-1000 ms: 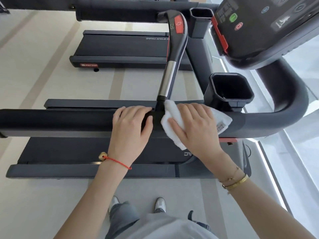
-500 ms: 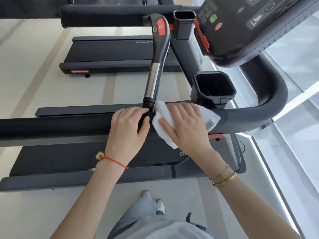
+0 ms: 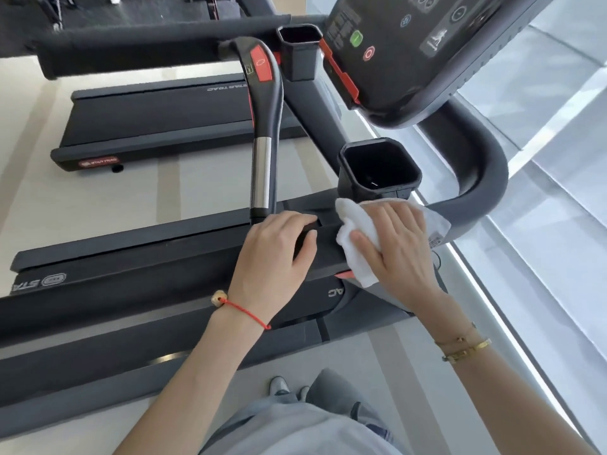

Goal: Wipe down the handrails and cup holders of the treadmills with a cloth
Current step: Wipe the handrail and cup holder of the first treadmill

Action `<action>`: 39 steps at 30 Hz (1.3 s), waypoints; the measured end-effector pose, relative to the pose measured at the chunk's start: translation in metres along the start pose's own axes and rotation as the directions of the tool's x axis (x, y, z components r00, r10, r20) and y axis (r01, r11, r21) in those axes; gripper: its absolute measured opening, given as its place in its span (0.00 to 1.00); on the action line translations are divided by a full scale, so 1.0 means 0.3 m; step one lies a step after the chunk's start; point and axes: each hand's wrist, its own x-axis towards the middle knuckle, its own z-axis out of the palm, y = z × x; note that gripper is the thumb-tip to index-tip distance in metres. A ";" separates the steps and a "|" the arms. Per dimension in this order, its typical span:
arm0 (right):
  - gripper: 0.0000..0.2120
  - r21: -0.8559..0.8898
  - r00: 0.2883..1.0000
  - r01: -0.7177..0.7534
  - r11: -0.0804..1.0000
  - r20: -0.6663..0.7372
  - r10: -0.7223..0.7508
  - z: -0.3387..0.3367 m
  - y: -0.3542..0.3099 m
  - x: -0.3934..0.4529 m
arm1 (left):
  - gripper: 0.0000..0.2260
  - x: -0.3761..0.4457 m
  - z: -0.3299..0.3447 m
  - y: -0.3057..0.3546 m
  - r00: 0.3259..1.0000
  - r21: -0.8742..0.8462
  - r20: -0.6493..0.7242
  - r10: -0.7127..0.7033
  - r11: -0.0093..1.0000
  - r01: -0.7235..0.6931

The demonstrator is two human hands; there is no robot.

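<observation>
A black padded handrail (image 3: 138,267) of the near treadmill runs across the view from the left and curves up at the right. My left hand (image 3: 276,257) grips it just below the base of the upright grip bar (image 3: 262,172). To its right, my right hand (image 3: 397,247) presses a white cloth (image 3: 353,221) flat against the rail, fingers spread over it. A black square cup holder (image 3: 381,172) sits directly above the cloth. A second cup holder (image 3: 299,50) stands farther back, beside the console (image 3: 410,44).
A second treadmill deck (image 3: 157,119) lies beyond on the pale floor. A far handrail (image 3: 138,47) crosses the top. A window and light strip (image 3: 512,323) run along the right. My shoes (image 3: 282,385) show below.
My right hand and the cloth have slid right along the rail, away from the grip bar's base and under the cup holder. My left hand keeps its grip. The view shifted.
</observation>
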 end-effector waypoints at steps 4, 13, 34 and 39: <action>0.13 0.288 0.957 -0.259 0.922 -0.050 0.284 -0.064 0.003 0.013 | 0.12 0.055 0.013 0.017 1.000 -0.019 0.019 0.019 1.000 -0.019; 0.13 0.219 0.834 -0.532 0.818 -0.031 0.551 -0.151 0.271 0.228 | 0.16 0.243 0.088 0.074 0.994 -0.006 -0.002 -0.111 0.994 0.111; 0.09 0.257 0.755 -0.184 0.949 0.655 -0.031 0.026 0.551 0.408 | 0.20 0.412 0.259 0.130 0.902 -0.054 -0.051 -0.428 0.903 0.425; 0.21 0.230 0.767 0.012 0.973 0.622 -0.157 0.049 0.536 0.461 | 0.20 0.414 0.261 0.128 0.902 -0.085 -0.048 -0.428 0.902 0.424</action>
